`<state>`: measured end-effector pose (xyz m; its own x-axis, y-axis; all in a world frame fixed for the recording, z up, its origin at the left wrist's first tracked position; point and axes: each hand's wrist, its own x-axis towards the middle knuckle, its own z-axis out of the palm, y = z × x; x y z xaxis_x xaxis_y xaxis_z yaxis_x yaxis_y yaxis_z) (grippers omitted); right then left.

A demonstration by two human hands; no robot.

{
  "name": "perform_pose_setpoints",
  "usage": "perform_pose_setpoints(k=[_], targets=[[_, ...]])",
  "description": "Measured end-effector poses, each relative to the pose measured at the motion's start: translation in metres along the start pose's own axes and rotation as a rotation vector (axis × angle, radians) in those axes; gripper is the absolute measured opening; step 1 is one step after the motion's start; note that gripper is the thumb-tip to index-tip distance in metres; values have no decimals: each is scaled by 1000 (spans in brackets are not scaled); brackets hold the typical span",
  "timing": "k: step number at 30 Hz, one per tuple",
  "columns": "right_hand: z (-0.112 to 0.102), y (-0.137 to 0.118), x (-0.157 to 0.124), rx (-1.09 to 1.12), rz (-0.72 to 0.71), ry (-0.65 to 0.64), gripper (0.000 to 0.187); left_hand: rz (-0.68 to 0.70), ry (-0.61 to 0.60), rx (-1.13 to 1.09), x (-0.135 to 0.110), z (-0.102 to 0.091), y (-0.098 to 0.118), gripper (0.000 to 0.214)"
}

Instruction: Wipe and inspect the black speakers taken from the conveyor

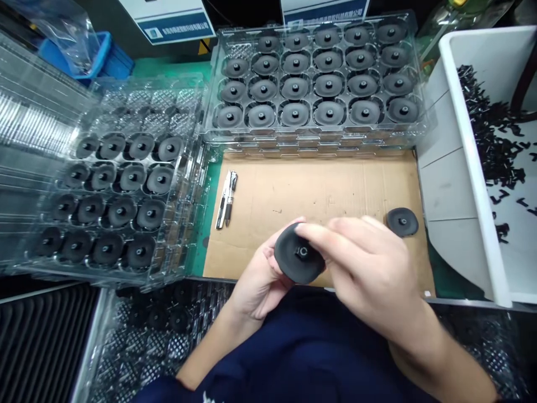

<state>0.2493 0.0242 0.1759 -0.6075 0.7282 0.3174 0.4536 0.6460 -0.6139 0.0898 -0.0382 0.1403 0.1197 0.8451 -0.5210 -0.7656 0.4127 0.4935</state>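
Note:
A black rounded disc-like part (293,264) with a small hollow stem at its centre is held up in front of my body. My left hand (262,274) grips it from the left and beneath, fingers closed around its edge. The fingers of my right hand (369,263) are bent against its upper right rim; the thumb is partly hidden behind the hand. Another black part (402,222) of the same kind lies on the cardboard sheet (319,184), just right of my right hand.
Clear plastic trays of black parts stand at the back (293,133) and left (161,232). A white bin (470,151) at right holds small black pieces (495,134). A pen (230,201) and a cutter knife (222,204) lie on the cardboard. A blue bin (103,56) sits back left.

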Motion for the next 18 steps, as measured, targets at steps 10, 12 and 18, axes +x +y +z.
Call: perform_pose_setpoints(k=[10,12,18], targets=[[13,11,18,142,-116,-114,27,-27,-31,-9,-6,-11,-2,28],[15,17,17,224,-104,-102,29,-15,-53,5,-6,-13,-2,37],[29,43,-7,256,367,-67,21,30,-131,-34,-14,-19,4,53]])
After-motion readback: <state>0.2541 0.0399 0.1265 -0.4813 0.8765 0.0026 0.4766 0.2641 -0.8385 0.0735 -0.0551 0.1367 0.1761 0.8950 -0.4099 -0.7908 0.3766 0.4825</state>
